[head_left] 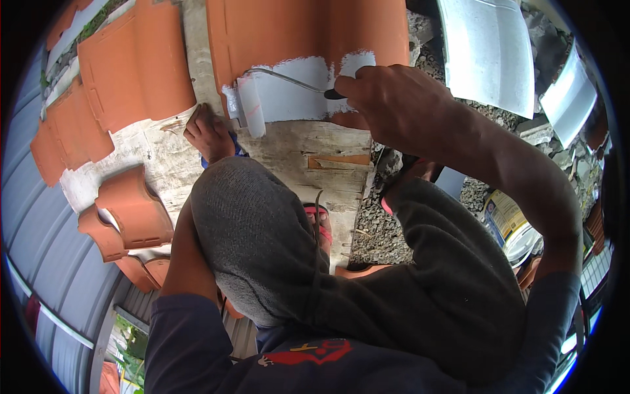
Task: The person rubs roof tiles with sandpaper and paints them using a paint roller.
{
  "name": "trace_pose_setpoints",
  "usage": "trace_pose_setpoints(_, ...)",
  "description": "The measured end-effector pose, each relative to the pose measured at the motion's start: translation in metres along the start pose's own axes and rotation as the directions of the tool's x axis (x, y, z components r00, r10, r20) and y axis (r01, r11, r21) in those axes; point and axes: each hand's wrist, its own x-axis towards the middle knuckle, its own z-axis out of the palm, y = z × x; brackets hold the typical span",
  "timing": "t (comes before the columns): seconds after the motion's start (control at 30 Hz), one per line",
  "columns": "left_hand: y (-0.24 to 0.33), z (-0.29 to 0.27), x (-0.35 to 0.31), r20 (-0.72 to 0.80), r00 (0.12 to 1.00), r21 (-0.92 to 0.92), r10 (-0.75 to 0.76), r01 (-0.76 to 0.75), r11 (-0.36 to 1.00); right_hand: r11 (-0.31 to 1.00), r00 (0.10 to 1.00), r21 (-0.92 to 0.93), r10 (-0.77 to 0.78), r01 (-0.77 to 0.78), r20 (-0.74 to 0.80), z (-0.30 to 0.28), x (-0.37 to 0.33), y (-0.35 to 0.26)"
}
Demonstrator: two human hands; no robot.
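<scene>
A pale, stained wooden board (pixel 282 154), worn and flaking in places, carries a large orange tile (pixel 305 49) partly coated in white, with overlapping orange roof tiles (pixel 138 62) along its left side and a cluster of curved tiles (pixel 134 205) nearer the person. A foot (pixel 323 230) in a red-strapped sandal rests on it too. To the right, grey gravel (pixel 384 243) and broken rubble (pixel 564 157) bear white-coated tiles (pixel 489 52) and a labelled tub (pixel 508 226).

Roller handle (pixel 333 94) mostly hidden in right hand (pixel 384 95). Tile (pixel 302 33) under roller (pixel 251 105): top cut off by frame edge. Left hand (pixel 210 133), just left of roller: wrist blocked by knee (pixel 236 187).
</scene>
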Motion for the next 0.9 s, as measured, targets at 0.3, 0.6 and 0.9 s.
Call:
trace_pose_setpoints(0.3,0.034,0.034,0.0,-0.039,0.999,-0.104,0.021,-0.025,0.994,0.944,0.943,-0.027,0.326,-0.329,-0.071,-0.063,-0.125,0.012)
trace_pose_setpoints(0.6,0.003,0.005,-0.008,-0.034,0.996,0.062,-0.087,0.089,0.994,0.789,0.782,0.188,0.61,-0.585,-0.128,-0.028,-0.211,0.029)
trace_pose_setpoints(0.9,0.0,0.002,-0.002,-0.125,0.992,0.193,-0.031,0.055,0.98,0.164,0.681,0.901,0.711,-0.402,0.175,0.079,-0.226,0.009)
